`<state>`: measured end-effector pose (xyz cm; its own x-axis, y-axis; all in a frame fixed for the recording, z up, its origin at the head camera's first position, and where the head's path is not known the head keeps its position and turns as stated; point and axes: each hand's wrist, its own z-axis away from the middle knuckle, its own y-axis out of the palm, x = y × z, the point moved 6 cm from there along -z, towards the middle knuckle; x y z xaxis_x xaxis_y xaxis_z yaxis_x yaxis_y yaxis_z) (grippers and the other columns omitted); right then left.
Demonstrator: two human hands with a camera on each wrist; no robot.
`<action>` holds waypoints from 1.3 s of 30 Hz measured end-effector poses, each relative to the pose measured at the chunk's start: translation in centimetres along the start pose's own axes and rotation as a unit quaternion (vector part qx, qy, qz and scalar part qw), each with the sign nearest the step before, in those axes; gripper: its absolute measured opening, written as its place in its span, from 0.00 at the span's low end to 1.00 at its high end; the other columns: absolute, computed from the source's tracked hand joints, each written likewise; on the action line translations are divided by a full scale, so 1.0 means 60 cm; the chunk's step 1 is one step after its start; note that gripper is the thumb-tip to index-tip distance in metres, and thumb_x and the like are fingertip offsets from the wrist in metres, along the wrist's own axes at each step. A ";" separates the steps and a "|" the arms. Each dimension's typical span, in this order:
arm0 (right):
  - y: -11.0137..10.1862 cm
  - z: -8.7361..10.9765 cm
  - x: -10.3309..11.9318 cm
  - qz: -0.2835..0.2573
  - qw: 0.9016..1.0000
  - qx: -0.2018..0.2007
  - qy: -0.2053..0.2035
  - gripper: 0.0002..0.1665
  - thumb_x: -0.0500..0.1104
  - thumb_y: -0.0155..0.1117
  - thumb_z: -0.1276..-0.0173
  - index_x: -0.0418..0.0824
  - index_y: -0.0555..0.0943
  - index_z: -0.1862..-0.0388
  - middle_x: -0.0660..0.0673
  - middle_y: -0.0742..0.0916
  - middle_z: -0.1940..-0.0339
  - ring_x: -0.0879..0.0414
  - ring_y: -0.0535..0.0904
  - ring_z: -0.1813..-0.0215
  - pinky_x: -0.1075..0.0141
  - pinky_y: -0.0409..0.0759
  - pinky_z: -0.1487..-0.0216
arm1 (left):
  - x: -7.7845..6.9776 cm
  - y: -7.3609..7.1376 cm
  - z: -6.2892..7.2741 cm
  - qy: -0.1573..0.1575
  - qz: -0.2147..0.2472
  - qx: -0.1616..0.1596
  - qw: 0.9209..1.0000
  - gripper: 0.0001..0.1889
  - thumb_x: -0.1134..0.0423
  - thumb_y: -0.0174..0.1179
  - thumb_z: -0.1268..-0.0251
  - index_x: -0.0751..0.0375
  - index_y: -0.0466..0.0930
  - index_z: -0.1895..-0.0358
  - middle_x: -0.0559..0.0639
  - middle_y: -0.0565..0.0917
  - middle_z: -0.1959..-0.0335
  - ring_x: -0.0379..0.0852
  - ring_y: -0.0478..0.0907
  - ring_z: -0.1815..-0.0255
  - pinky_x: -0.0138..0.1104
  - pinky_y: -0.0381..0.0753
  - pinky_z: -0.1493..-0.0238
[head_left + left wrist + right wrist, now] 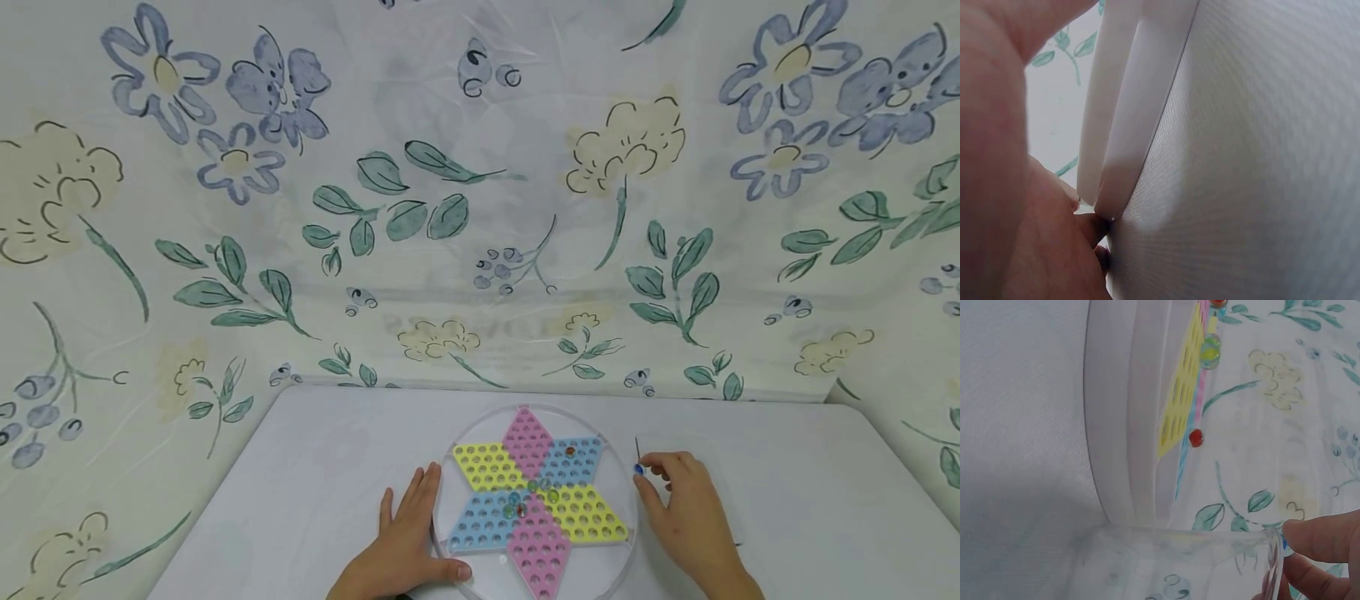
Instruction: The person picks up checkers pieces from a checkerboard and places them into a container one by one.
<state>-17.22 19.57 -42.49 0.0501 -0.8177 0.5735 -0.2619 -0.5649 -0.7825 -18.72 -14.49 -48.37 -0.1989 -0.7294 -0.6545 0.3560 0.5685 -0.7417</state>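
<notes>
A round white Chinese checkers board [442, 500] bears a star of pink, yellow and blue sections. Several glass marbles [532, 486] sit around its centre, and a red one [570, 452] is in the upper right blue section. My left hand [401, 533] rests along the board's left rim, fingers extended and thumb over the near rim. To the right of the board, my right hand [690, 508] pinches a blue marble [639, 469] between thumb and forefinger. In the right wrist view these fingertips are right at the rim of a clear plastic container [1147, 562].
The board stands on a white table [315, 450]. A floral cloth [480, 250] hangs behind it and along both sides. A thin dark line [637, 448] shows just above the right fingertips.
</notes>
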 end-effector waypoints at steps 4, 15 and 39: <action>-0.002 -0.001 -0.007 -0.005 1.000 -0.005 0.004 0.13 0.38 0.68 0.31 0.33 0.83 0.51 0.40 0.83 0.56 0.47 0.77 0.56 0.54 0.81 0.55 | 0.000 0.000 0.000 0.002 -0.002 -0.001 1.000 0.72 0.34 0.76 0.58 0.71 0.37 0.20 0.67 0.45 0.19 0.66 0.33 0.19 0.67 0.19 0.31; -0.002 -0.005 -0.028 -0.020 0.999 0.005 0.029 0.15 0.39 0.66 0.29 0.32 0.82 0.48 0.39 0.82 0.55 0.47 0.77 0.55 0.52 0.80 0.55 | 0.000 0.000 0.000 -0.005 0.001 0.005 1.000 0.72 0.34 0.75 0.56 0.70 0.36 0.20 0.67 0.43 0.19 0.66 0.32 0.19 0.67 0.19 0.31; 0.011 -0.007 -0.040 -0.010 0.999 0.010 0.040 0.14 0.37 0.66 0.31 0.30 0.82 0.49 0.38 0.83 0.56 0.45 0.77 0.54 0.51 0.80 0.55 | 0.004 0.002 0.000 -0.011 0.003 0.003 1.000 0.73 0.33 0.75 0.57 0.70 0.36 0.20 0.67 0.43 0.19 0.65 0.32 0.19 0.67 0.19 0.31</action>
<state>-17.93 21.19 -44.28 -0.0226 -0.7945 0.6068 -0.2425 -0.5845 -0.7743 -18.74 -14.59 -48.60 -0.1774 -0.7342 -0.6553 0.3621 0.5705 -0.7372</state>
